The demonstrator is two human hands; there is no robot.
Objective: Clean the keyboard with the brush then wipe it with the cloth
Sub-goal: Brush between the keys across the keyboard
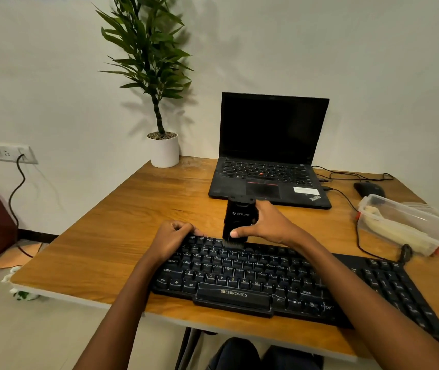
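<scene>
Here the right hand [266, 225] is clamping its grip round the upright brush [239, 217], bristles touching the top row of the keyboard [239, 273] at the counter's [133, 209] near edge. The left hand [171, 236] is gripping its far-left corner. Light strokes along each row seem best.

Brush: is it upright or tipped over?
Upright: the right hand grips the brush vertically, bristles down on the top row of the keyboard.
</scene>
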